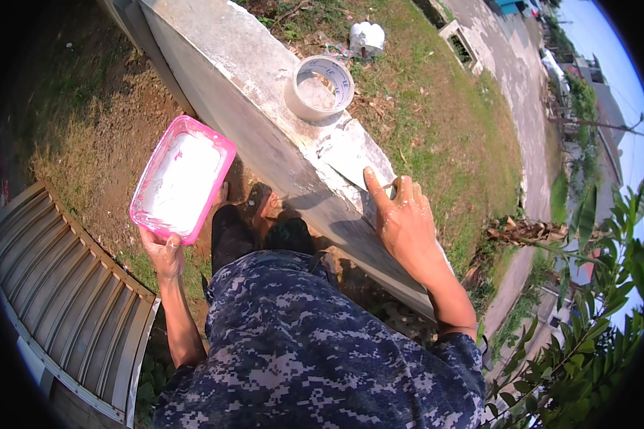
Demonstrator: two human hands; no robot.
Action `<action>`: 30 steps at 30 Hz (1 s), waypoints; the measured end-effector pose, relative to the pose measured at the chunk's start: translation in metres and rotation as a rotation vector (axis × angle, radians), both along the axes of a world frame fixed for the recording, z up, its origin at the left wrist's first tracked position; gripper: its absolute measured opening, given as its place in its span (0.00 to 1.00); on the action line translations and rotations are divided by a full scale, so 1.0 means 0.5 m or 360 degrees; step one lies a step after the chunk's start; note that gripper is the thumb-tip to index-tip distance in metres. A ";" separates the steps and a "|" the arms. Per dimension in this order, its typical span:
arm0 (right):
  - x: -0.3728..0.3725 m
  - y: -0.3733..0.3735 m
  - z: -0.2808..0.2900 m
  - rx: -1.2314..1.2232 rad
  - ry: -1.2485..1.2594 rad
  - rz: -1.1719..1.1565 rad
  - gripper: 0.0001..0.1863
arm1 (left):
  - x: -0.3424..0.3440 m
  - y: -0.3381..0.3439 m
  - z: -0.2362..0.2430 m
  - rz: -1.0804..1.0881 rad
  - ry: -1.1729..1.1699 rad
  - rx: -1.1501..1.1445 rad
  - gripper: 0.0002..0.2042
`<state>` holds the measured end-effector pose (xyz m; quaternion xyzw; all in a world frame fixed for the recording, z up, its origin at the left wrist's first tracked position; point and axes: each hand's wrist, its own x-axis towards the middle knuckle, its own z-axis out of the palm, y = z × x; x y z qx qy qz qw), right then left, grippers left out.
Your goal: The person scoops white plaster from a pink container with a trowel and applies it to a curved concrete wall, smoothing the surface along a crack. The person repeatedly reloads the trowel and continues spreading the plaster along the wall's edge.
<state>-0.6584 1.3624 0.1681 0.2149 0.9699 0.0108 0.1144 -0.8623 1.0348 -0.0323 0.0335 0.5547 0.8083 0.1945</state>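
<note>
My left hand (163, 254) grips the near edge of a pink plastic tub (227, 154), held out over the ground to the left of the wall. White paste (182, 168) covers its bottom and smears its sides. My right hand (408, 218), speckled with white, is closed on a putty knife (350, 151), with the index finger stretched along its blade. The pale blade lies against the top of a concrete wall (257, 61); my fingers hide the handle. Just beyond the blade, a wide roll of pale tape (291, 96) rests on the wall top.
The wall slants from the upper left to the lower right before me. Grass (436, 93) and a cut white plastic container (367, 37) lie beyond it. A ribbed metal panel (71, 286) stands at left; leafy branches (594, 336) reach in at lower right.
</note>
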 end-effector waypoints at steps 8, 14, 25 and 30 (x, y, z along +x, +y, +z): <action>-0.039 -0.007 0.011 0.0035 0.0096 -0.0117 0.29 | -0.061 0.010 -0.014 -0.0057 -0.0081 -0.0032 0.52; -0.007 0.008 0.022 -0.0035 -0.0008 -0.0225 0.24 | -0.092 0.032 -0.013 -0.0180 -0.0113 -0.0057 0.54; 0.014 0.023 0.047 0.0005 -0.0002 -0.0270 0.23 | -0.139 0.052 -0.013 -0.0263 -0.0089 0.0012 0.54; 0.030 0.014 0.093 -0.0019 -0.0164 -0.0392 0.22 | -0.163 0.056 -0.024 -0.0275 -0.0125 0.0055 0.53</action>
